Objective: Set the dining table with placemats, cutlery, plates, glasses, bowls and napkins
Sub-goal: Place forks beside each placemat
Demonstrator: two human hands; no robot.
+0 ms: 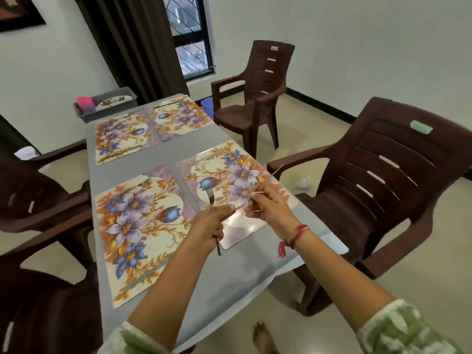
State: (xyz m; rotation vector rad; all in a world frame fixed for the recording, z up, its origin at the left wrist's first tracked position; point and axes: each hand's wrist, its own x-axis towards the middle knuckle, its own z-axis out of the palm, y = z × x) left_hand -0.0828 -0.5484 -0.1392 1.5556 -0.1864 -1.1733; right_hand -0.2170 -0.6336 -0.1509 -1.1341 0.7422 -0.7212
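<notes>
My left hand (207,226) is wrapped round a fork (210,196), tines up, over the near-right placemat (240,231). My right hand (268,208) hangs just beside it over the same mat, pinching a thin metal piece (273,172) that sticks out past the mat's right side. I can't tell if it's a knife or a spoon, or whether a second piece is in those fingers.

Risks:
- The hands are almost touching, so the pieces could clash during a swap or set-down. The right pinch looks light, so a slip seems likely there.
- The mat looks glossy, so cutlery laid at an angle may skate on it.
- The mat's right side runs right along the table (255,267) edge. Anything placed there carelessly could go over onto the floor.
- The thin piece's tip points at the brown chair (383,190) just right of the mat and could snag its armrest on a wide swing.

Room:
- The middle of the mat is free for a plate.
- A knife (212,155) lies along the mat's far edge, so I'd keep off that strip.
- A bare strip of table runs along the mat's near side, with a narrow gap left of the mat before the next one.
- A grey bin (107,106) holding plates sits well beyond the mat at the table's far end, reachable only by walking round.
</notes>
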